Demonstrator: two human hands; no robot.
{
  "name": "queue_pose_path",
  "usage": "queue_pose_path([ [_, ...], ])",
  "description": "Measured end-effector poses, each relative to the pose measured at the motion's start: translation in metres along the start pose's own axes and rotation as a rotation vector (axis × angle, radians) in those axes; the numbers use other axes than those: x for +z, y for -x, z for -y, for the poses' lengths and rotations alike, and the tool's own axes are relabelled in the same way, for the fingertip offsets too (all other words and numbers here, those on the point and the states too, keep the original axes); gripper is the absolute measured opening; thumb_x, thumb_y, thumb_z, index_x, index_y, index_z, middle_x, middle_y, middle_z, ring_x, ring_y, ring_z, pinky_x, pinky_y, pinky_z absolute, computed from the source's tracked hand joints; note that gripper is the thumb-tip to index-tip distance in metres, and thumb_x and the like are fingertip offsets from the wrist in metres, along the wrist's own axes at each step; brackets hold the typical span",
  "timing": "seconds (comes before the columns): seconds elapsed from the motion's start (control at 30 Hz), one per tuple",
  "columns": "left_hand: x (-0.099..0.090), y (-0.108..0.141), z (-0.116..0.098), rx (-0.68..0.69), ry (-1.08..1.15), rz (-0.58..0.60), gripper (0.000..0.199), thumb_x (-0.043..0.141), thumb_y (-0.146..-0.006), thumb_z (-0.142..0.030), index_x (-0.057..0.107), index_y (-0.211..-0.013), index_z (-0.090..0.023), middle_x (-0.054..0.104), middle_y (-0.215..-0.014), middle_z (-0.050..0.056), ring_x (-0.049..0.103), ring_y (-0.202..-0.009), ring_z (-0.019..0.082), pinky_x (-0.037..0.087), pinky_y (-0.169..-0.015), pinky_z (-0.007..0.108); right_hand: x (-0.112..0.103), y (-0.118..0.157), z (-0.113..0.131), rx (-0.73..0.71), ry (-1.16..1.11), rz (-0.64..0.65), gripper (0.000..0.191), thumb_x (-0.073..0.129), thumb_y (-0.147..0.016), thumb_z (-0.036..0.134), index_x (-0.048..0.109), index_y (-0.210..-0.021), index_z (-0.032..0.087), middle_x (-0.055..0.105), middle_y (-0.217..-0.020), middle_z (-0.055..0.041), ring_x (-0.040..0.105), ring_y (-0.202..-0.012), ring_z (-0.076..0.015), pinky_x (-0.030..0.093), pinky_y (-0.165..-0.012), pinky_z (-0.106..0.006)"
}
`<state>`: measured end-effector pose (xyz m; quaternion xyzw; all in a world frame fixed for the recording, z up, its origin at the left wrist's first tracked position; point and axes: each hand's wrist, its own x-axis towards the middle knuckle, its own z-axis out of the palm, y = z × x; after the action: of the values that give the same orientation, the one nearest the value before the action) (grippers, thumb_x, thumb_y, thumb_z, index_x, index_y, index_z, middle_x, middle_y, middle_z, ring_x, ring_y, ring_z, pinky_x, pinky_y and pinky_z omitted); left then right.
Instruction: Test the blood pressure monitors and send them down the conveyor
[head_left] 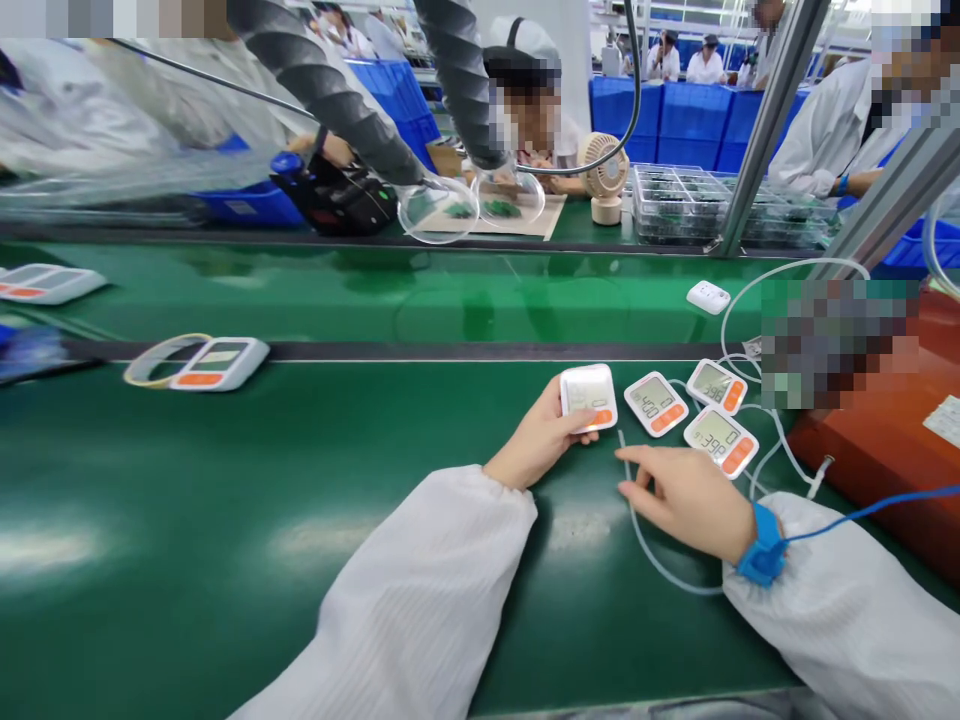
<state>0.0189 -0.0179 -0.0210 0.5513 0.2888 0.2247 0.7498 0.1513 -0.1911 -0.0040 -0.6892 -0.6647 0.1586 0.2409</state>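
My left hand (536, 435) is closed round a small white wrist blood pressure monitor (587, 385) with a screen and orange buttons, its thumb lying by the buttons. My right hand (686, 492), wearing a blue wrist strap (763, 545), hovers just right of it with thumb and index finger apart. Beside those fingertips rises the free end of a thin clear tube (637, 530), which loops down under the right sleeve. Further right lie three similar monitors, one reading 400 (655, 404), one reading about 398 (721, 441) and one partly glared over (716, 387).
An orange-red box (885, 450) with tubes stands at the right. On the green bench, a monitor with a looped band (221, 364) lies left. A small white device (708, 296) rests beyond the dark rail. Clear trays (675, 200), a fan (604, 175) and co-workers are across.
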Motion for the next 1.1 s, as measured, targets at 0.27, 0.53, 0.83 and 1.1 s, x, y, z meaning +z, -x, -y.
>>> queue_pose_path([
  [0.27,-0.001,-0.027,-0.001,0.06,-0.35,-0.152,0.079,0.073,-0.074,-0.032,0.035,-0.143,-0.021,0.065,-0.078,-0.002,0.059,-0.054,0.011,0.048,-0.055,0.024,-0.054,0.007,-0.034,0.441,0.616,-0.083,0.033,0.075,-0.087,0.042,0.063,-0.103,0.016,0.066,-0.099,-0.0113,0.066,-0.082,-0.0282,0.044,-0.063,-0.033],
  [0.53,-0.003,-0.012,-0.004,0.255,-1.169,-0.255,0.051,0.054,-0.091,-0.046,0.057,-0.13,-0.015,0.053,-0.055,-0.002,0.056,-0.056,0.019,0.039,-0.059,0.03,-0.057,0.007,-0.039,0.434,0.321,0.016,0.032,0.073,-0.087,0.046,0.062,-0.098,0.019,0.067,-0.08,-0.0046,0.064,-0.074,-0.0255,0.037,-0.061,-0.03],
  [0.83,0.057,0.038,0.013,0.121,-0.191,0.47,0.073,0.07,-0.082,-0.044,0.036,-0.144,-0.023,0.063,-0.101,0.006,0.062,-0.07,0.014,0.052,-0.061,0.026,-0.025,0.004,-0.029,0.16,-0.374,-0.261,0.031,0.044,-0.102,0.048,0.057,-0.097,0.021,0.063,-0.084,-0.0002,0.06,-0.073,-0.0171,0.043,-0.066,-0.027],
  [1.1,0.044,0.027,0.005,-0.065,0.164,0.391,0.072,0.076,-0.075,-0.04,0.045,-0.136,-0.018,0.064,-0.084,0.005,0.065,-0.068,0.018,0.047,-0.046,0.02,-0.019,0.001,-0.029,-0.024,-0.448,-0.129,0.035,0.031,-0.107,0.038,0.062,-0.105,0.02,0.064,-0.086,-0.0036,0.06,-0.076,-0.0182,0.047,-0.073,-0.029],
])
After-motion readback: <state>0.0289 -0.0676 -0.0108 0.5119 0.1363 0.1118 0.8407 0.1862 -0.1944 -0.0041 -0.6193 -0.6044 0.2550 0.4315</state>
